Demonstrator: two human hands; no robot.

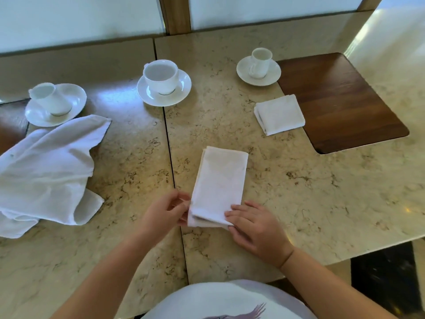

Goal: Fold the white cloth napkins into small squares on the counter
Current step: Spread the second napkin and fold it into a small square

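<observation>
Both hands sat at the near short end of the long napkin (219,187), which ran straight away across the counter (299,180): left hand (164,211) pinching its left corner, right hand (254,223) pressing flat, fingers spread, on the right.

No readable text, label, brand, number or sign anywhere in view, only a wordless purple wing-like print on the white shirt (230,300) at the bottom edge, too cropped to tell what it depicts
</observation>
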